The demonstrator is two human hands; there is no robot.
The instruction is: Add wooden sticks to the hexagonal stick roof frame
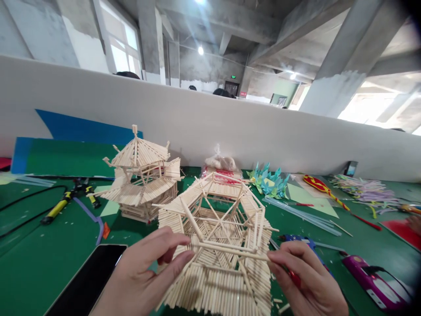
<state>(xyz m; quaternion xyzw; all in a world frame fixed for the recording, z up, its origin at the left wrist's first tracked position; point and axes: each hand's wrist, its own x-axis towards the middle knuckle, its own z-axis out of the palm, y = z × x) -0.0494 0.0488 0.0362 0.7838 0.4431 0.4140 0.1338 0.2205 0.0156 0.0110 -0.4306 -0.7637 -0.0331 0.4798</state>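
Observation:
A hexagonal roof frame built of thin wooden sticks stands on the green table in front of me. My left hand pinches the left end of a long stick lying across the frame. My right hand pinches the stick's right end, and something small and red shows between its fingers. A finished stick pavilion stands behind the frame to the left.
A dark phone lies at the lower left. Pliers with yellow handles and a black cable are further left. At right lie a purple tool, teal paper flowers, coloured straws and a plastic bag. A white partition backs the table.

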